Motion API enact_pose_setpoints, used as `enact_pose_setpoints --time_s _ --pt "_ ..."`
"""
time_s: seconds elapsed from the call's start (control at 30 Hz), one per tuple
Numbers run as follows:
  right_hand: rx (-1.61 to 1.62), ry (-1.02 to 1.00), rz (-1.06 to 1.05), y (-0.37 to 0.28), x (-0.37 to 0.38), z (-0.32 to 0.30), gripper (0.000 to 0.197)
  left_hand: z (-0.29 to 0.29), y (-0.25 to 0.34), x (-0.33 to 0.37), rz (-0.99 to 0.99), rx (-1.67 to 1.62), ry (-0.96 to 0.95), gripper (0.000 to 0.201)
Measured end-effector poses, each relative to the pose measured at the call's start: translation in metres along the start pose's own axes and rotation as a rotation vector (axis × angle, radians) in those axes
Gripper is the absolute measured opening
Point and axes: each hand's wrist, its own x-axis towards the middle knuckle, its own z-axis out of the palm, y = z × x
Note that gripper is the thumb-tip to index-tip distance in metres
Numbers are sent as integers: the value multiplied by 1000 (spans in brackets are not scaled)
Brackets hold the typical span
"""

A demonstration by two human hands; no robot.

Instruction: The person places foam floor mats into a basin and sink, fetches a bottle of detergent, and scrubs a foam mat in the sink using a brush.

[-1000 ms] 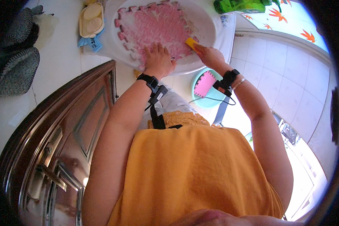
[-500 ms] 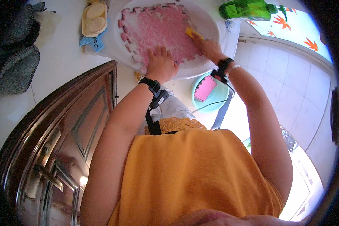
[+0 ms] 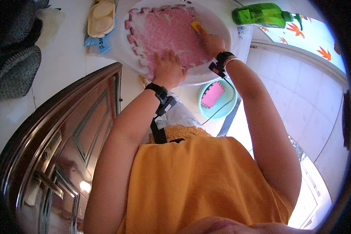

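Note:
A pink foam puzzle mat point(image 3: 160, 33) with interlocking edges lies in the white washbasin point(image 3: 224, 29), streaked with whitish suds. My left hand point(image 3: 170, 69) is open, pressing with spread fingers on the mat's near edge. In my right hand point(image 3: 214, 45) is a small yellow scrubber point(image 3: 199, 27), held against the mat's right side. Its working face is hidden, so I cannot tell whether it is a brush or a sponge. Each wrist wears a black strap with a small device.
A green pump bottle point(image 3: 259, 15) lies at the basin's right. To the left are a soap dish point(image 3: 101, 17) with two pale soap bars and a blue wrapper point(image 3: 101, 43). Below, a mint-green tub point(image 3: 230, 105) holds another pink mat point(image 3: 213, 94). A brown door point(image 3: 89, 128) stands at left.
My right hand and the scrubber have shifted slightly up and left over the mat. My left hand stays on the near edge. The whole view has shifted slightly.

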Motion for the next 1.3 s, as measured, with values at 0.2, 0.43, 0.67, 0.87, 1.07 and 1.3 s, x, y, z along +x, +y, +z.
enact_pose_setpoints --time_s 0.2,0.43,0.67,0.87,1.07,1.3 --pt "81 -157 55 -28 -44 -59 41 5 -11 1 -42 21 11 54" --pt "48 -9 54 -23 3 -41 36 -5 -9 4 -8 -19 -47 53" --pt "89 -224 -9 -28 -52 -23 48 16 -18 0 -57 36 -78 56" --pt "194 -53 62 -28 2 -9 39 3 -7 10 -25 27 -117 56" --pt "83 -157 59 2 -59 -35 44 -67 -17 -5 174 -63 -241 75" --pt "28 -17 39 19 -63 -28 38 -65 -8 -40 262 -73 -48 75"
